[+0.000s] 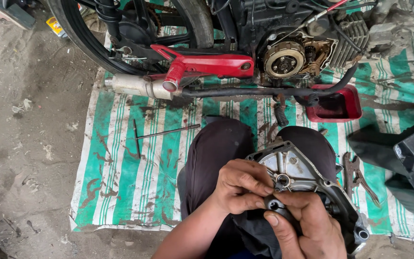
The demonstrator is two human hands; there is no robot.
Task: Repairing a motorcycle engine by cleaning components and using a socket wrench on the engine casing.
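Engine cover (295, 172) rests on the person's lap, long axis running toward lower right. Both hands pinch a small dark part at its centre hole: left hand (240, 186) from the left, right hand (307, 229) from below.

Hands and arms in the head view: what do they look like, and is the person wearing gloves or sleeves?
No gloves: the left hand and right hand are bare, smudged with dark grease, most plainly around the fingertips and nails. The left forearm is bare too, with no sleeve, watch or ring showing. The right forearm is out of frame. Dark trousers cover the knees.
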